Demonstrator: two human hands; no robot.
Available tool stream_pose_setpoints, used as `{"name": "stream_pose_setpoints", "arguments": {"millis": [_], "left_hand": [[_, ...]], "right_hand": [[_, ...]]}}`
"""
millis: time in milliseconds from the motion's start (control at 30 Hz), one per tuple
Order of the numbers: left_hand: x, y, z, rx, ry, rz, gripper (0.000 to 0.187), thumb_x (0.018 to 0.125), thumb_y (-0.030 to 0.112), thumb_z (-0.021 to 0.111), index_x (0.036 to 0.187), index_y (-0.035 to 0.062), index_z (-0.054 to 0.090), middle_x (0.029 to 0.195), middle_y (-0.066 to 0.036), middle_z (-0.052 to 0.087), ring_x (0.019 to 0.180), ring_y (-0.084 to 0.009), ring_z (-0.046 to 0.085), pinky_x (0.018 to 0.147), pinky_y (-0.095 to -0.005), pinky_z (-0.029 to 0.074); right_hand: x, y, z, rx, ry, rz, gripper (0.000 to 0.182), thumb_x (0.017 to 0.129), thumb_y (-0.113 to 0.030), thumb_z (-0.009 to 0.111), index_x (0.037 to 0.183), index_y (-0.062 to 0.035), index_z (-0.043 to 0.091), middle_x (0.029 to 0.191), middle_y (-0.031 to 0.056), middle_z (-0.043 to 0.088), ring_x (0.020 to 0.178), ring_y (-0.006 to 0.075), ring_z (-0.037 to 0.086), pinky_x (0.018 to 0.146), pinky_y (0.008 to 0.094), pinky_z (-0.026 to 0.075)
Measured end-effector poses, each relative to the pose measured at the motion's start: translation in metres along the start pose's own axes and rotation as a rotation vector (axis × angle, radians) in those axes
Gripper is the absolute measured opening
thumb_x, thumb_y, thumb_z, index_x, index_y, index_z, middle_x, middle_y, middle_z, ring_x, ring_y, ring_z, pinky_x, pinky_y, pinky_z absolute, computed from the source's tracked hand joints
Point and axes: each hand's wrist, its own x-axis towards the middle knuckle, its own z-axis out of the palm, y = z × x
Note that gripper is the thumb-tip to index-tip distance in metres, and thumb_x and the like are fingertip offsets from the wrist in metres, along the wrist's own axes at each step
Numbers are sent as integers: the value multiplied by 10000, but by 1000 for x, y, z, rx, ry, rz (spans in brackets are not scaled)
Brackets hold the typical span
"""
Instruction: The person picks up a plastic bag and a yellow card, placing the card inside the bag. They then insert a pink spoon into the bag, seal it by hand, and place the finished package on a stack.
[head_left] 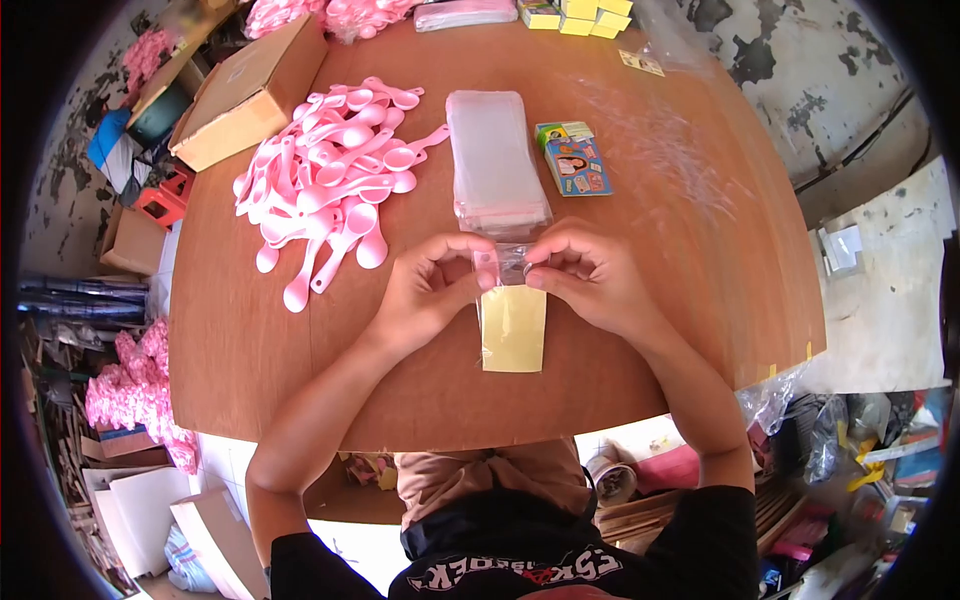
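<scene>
My left hand [440, 282] and my right hand [583, 268] pinch the top of a clear plastic bag [512, 262] between thumbs and fingers. Inside the bag's lower part lies a pale yellow card [514, 335], resting over the wooden table near its front edge. Just beyond my fingers is a stack of clear plastic bags [493, 150]. To its right sits a small pile of printed cards [578, 165], blue and green on top. A heap of pink measuring spoons [335, 170] spreads over the table left of the stack.
A cardboard box [255, 90] stands at the table's back left. Yellow card stacks [577, 16] and pink bagged goods [330, 16] line the far edge. Clear plastic scraps [680, 165] lie on the right of the wooden table [420, 400]. Boxes and bags crowd the floor on both sides.
</scene>
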Motion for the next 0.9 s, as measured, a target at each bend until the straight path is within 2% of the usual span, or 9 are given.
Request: {"name": "stream_pose_setpoints", "arguments": {"millis": [167, 333, 433, 600, 667, 733, 767, 800, 900], "left_hand": [[0, 0, 7, 13, -10, 51, 557, 820, -77, 711, 1271, 60, 415, 1136, -92, 602, 1006, -140, 625, 845, -285, 538], [-3, 1, 11, 43, 24, -2, 586, 814, -118, 678, 1295, 61, 394, 1094, -92, 603, 982, -142, 630, 827, -273, 542], [-6, 17, 18, 90, 184, 34, 605, 813, -120, 674, 1317, 63, 393, 1058, -82, 621, 967, -146, 634, 825, -278, 538], [-47, 62, 26, 203, 262, 225, 438, 818, -89, 676, 1203, 24, 499, 961, -74, 635, 849, -136, 634, 716, -292, 538], [-92, 68, 28, 226, 33, 346, 323, 796, -69, 709, 1076, 23, 574, 849, -105, 661, 781, -173, 663, 678, -322, 556], [-133, 65, 52, -89, -104, 232, 217, 771, -41, 758, 952, 7, 648, 832, -181, 707, 814, -250, 710, 680, -347, 573], [-134, 66, 29, 61, -575, 128, 360, 766, -28, 771, 1102, -19, 644, 895, -156, 715, 843, -248, 711, 688, -334, 566], [-140, 64, 28, 200, -744, 94, 467, 787, -3, 764, 1224, -21, 602, 929, -108, 719, 859, -242, 708, 723, -320, 556], [-198, 28, 15, 220, -649, -582, 366, 852, 42, 706, 1200, -22, 610, 1007, -102, 707, 892, -214, 699, 789, -322, 552]], "right_hand": [[-3, 7, 4, 74, -23, -12, 149, 825, 50, 709, 957, 9, 652, 970, 72, 619, 873, 117, 655, 713, 251, 554], [-3, 7, 7, 30, -45, -46, 160, 858, 76, 660, 1002, 10, 638, 973, 61, 610, 865, 102, 636, 706, 234, 522], [-3, 8, 9, 88, 82, -47, 168, 855, -44, 714, 1009, -14, 655, 818, 37, 628, 697, 80, 614, 598, 225, 498], [1, 9, -1, -202, 271, -260, 219, 860, -74, 703, 1060, -22, 629, 760, 59, 611, 590, 86, 549, 545, 240, 460], [-1, 9, -4, -193, 277, -218, 203, 857, -72, 698, 1042, -25, 629, 770, 67, 611, 590, 103, 558, 544, 253, 465], [-1, 7, -5, -178, 272, -170, 187, 854, -70, 694, 1025, -28, 629, 780, 75, 612, 591, 119, 566, 542, 266, 469], [-1, 6, -5, -241, 284, -221, 178, 845, -65, 691, 1009, -34, 629, 808, 77, 614, 626, 148, 581, 567, 290, 482], [-1, 7, -3, -304, 292, -269, 170, 835, -60, 689, 994, -39, 630, 837, 78, 616, 661, 177, 596, 592, 314, 495], [0, 14, -1, -471, 316, -402, 174, 818, -64, 690, 982, -52, 632, 919, 77, 613, 812, 234, 608, 682, 362, 506]]}}
